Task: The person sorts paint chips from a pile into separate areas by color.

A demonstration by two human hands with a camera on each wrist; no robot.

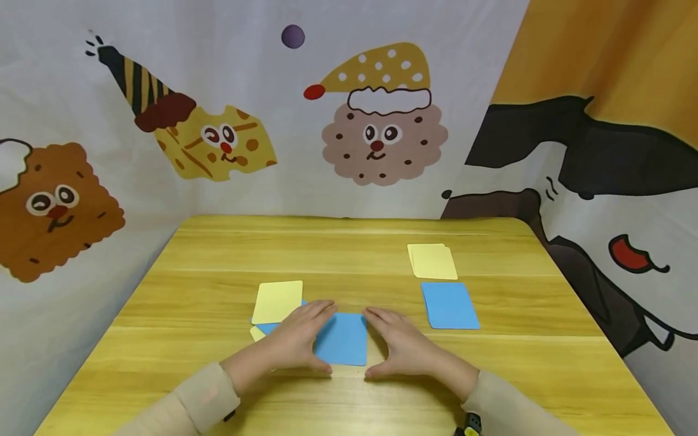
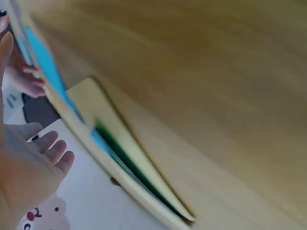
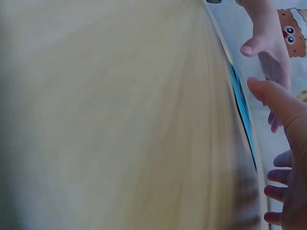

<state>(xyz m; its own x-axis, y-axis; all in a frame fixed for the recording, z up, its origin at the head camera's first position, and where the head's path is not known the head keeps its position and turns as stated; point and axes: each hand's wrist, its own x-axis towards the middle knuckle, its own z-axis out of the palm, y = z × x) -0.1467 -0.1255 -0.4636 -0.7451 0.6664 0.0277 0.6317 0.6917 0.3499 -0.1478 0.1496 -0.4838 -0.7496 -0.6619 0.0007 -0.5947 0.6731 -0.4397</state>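
Observation:
A square blue card (image 1: 342,339) lies on the wooden table between my two hands. My left hand (image 1: 300,336) is at its left side, fingers and thumb spread apart and overlapping that edge in the head view. Opposite it, my right hand (image 1: 400,345) stands at the card's right side, thumb near and fingertips far, with a strip of table showing beside the card. Neither palm holds anything. Left of my left hand is a loose pile topped by a yellow card (image 1: 278,301), with blue and yellow cards poking out under it, partly hidden by that hand.
To the right lie overlapping yellow cards (image 1: 433,261), and nearer me a small stack of blue cards (image 1: 449,306). The wooden table (image 1: 349,242) ends at a curtain (image 1: 305,200) printed with cartoon biscuits, which hangs behind and along both sides.

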